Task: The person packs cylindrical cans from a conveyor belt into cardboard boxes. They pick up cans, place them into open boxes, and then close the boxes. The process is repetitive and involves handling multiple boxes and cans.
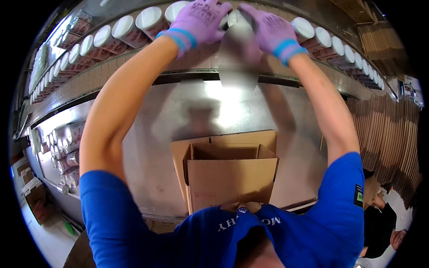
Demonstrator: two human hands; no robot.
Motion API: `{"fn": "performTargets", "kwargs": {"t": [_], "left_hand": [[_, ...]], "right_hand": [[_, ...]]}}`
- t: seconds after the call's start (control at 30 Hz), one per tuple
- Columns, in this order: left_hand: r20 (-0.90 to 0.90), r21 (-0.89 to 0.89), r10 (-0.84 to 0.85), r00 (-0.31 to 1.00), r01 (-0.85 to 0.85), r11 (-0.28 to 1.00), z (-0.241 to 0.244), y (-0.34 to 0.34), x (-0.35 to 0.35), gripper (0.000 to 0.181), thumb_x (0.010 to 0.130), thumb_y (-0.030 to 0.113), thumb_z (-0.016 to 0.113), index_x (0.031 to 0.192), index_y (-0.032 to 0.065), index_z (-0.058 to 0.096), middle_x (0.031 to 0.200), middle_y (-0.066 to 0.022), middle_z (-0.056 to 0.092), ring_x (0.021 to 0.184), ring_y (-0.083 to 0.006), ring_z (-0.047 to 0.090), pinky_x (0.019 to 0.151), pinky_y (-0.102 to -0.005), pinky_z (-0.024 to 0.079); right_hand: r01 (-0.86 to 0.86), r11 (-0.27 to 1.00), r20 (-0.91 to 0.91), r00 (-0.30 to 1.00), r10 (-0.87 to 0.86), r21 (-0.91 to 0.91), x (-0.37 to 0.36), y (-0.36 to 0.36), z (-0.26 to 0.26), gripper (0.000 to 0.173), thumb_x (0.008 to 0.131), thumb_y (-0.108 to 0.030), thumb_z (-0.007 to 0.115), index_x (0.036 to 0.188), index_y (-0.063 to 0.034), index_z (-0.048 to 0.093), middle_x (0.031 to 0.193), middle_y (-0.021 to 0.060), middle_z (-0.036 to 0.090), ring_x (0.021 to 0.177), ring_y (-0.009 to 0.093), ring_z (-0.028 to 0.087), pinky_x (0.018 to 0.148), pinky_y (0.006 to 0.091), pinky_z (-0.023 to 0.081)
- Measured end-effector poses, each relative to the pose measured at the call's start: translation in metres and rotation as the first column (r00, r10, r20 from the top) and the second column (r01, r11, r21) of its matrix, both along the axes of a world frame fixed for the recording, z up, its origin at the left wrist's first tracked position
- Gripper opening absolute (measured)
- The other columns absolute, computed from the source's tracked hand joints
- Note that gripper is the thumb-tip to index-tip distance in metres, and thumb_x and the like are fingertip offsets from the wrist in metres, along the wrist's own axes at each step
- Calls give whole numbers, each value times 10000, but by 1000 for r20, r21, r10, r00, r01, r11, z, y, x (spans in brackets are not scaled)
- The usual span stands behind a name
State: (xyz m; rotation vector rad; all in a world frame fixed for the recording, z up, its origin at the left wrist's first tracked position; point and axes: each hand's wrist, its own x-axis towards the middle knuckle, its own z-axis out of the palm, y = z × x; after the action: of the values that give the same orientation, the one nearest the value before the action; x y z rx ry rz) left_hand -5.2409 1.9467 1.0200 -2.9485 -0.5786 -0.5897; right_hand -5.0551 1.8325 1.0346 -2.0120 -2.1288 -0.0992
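Observation:
Both hands wear light purple knit gloves with blue cuffs and reach forward to a conveyor line of white-lidded cylindrical containers (123, 28). My left hand (202, 20) is among the containers at the top, its fingers curved beside a lid; whether it grips one cannot be told. Across a small gap, my right hand (273, 28) has its fingers at the side of a white-lidded container (238, 19) between the hands. A blurred patch covers the part below that container. An open-topped cardboard box (231, 177) stands upright on the metal table (150, 160) close to my chest.
More containers (320, 36) line the conveyor to the right. Many similar containers (62, 150) lie stacked on their sides at the left. Flattened cardboard (385, 140) is packed upright at the right. A person in dark clothing (378, 227) is at the lower right.

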Motion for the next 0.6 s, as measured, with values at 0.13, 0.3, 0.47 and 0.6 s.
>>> {"fn": "performTargets", "kwargs": {"t": [0.13,0.3,0.47,0.6], "left_hand": [[168,-175,-117,979,146,974,13,-118,-79,514,673,310,791,1101,105,591,1066,-132,565,998,-346,563,852,-451,480],[-182,-874,-359,915,17,486,-6,-177,-137,649,827,607,661,1201,82,593,1133,-213,612,1106,-408,570,960,-465,455],[-363,-911,-555,748,-159,382,-28,-176,-130,501,878,455,671,1243,118,599,1144,-173,636,1056,-345,607,946,-414,478],[-89,-144,-148,985,134,980,35,-104,-60,785,725,560,742,1314,89,521,1272,-211,544,1214,-382,509,1039,-500,386]], "right_hand": [[-84,966,-55,996,73,-244,-68,-105,38,750,715,-510,743,1337,-155,519,969,129,680,969,308,652,843,454,509],[-455,722,-503,847,170,-521,-102,-173,-9,671,823,-466,671,1380,-140,485,1130,171,659,1017,322,642,895,449,499],[-630,311,-648,759,57,-711,-88,-151,-3,485,900,-330,598,1350,-152,556,1237,136,636,1054,281,642,929,407,499],[19,974,-291,953,-86,-225,-18,-57,49,734,697,-525,770,1279,-113,597,1153,157,664,1089,319,626,975,423,485]]}}
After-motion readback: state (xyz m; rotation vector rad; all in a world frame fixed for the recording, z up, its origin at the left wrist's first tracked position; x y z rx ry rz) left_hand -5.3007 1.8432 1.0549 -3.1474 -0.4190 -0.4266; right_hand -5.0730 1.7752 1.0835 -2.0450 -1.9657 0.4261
